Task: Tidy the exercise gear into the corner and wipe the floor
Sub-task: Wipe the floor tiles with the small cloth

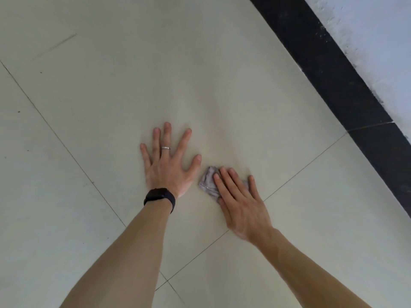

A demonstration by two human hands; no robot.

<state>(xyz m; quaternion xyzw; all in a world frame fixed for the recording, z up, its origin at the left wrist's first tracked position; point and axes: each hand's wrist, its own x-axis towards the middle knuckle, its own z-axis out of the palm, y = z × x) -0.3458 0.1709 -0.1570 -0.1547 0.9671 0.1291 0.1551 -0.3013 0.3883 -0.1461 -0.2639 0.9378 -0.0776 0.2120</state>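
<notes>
My right hand [241, 204] lies flat on a small crumpled grey cloth [208, 182] and presses it onto the cream tiled floor [200, 74]. Most of the cloth is hidden under the fingers and only its left part shows. My left hand [169, 165] rests palm down on the tile just left of the cloth, with the fingers spread and nothing in it. It wears a ring and has a black band at the wrist. No exercise gear is in view.
A black skirting strip [333, 70] runs diagonally along the right side under a pale wall [378, 30]. Thin grout lines cross the floor. A faint dark scuff [55, 46] and a few specks mark the tiles at the left.
</notes>
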